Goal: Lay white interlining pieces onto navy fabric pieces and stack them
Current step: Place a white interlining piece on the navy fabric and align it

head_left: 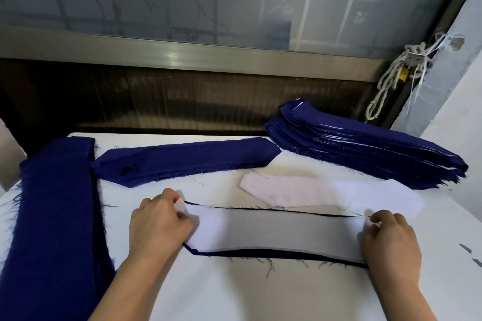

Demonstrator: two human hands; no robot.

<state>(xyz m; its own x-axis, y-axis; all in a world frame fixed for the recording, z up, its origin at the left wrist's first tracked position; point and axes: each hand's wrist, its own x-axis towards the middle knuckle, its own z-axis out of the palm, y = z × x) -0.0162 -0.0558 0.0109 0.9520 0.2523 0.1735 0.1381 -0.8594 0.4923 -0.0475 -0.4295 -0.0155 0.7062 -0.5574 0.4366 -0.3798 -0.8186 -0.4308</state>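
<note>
Two hands work one piece: your left hand (159,219) pinches the left, pointed end of the white interlining piece (276,232) with curled fingers, and your right hand (391,240) pinches its right end the same way. The interlining lies on a navy fabric piece (313,255) at the near middle of the table (260,300), with a thin navy margin showing along its near and far edges. To do this well, draw the white taut between both pinches, seat the pointed end into the navy point first, then let the margin come even along both long sides before you flatten it. The near margin looks wider toward the right, so I judge a small shift is wanted there. Whether your right fingers catch the navy layer too, or only the white, I cannot tell from this angle. Frayed threads stick out along the near edge and could drag under the white. Just beyond lies the supply of white interlining (326,191), near your right hand, so mind you don't sweep it. Far right sits the tall stack of finished pieces (365,148), where this pair should go. A navy pile (182,161) lies at the far middle, and a long navy pile (57,216) runs down the left, close beside your left forearm.
</note>
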